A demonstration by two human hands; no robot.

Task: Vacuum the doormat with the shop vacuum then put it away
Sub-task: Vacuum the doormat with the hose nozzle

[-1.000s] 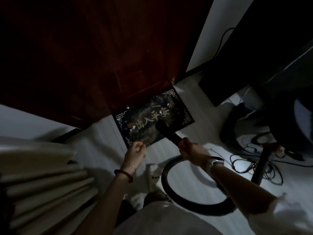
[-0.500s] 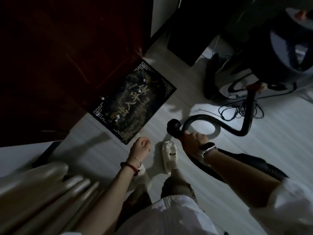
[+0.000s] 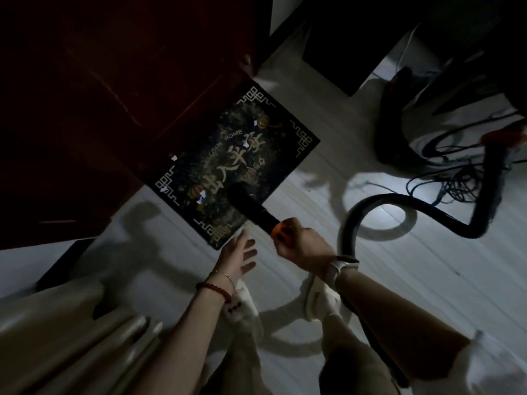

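A dark doormat [image 3: 242, 155] with gold lettering and border lies on the pale floor against a dark red door. Small white paper scraps [image 3: 201, 196] dot it. My right hand [image 3: 299, 243] grips the vacuum's black nozzle [image 3: 248, 206] at its orange collar, the tip over the mat's near half. The black hose [image 3: 356, 223] loops right toward the shop vacuum [image 3: 399, 138], which is dark and mostly hidden. My left hand [image 3: 238, 256] hovers with fingers spread by the mat's near corner, holding nothing.
The dark red door [image 3: 99, 95] fills the upper left. Tangled cables [image 3: 456, 178] lie on the floor at right near the vacuum. Pale rolled or stacked material [image 3: 71, 337] sits at lower left. My feet in light slippers [image 3: 319, 300] stand just below the mat.
The nozzle has swung from the bare floor back over the mat's near half. My left hand has uncurled into spread fingers. The view has shifted closer to the mat.
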